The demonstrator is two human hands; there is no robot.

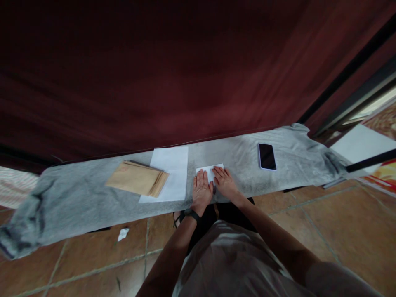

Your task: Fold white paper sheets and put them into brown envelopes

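Note:
A small white piece of paper (210, 175), apparently folded, lies on the grey cloth in front of me. My left hand (202, 189) rests flat on its left part, fingers stretched out and pointing away from me. On its right part lies my right hand (225, 181), also flat, with the fingers angled to the left. The hands are close together and cover much of the paper. To the left are larger white sheets (176, 169), partly under a stack of brown envelopes (133, 177).
A grey cloth (93, 206) covers the long narrow surface. A phone in a pale case (267, 156) lies to the right. Behind stands a dark red curtain-like backdrop (185, 82). A crumpled white scrap (123, 234) is on the tiled floor (102, 251).

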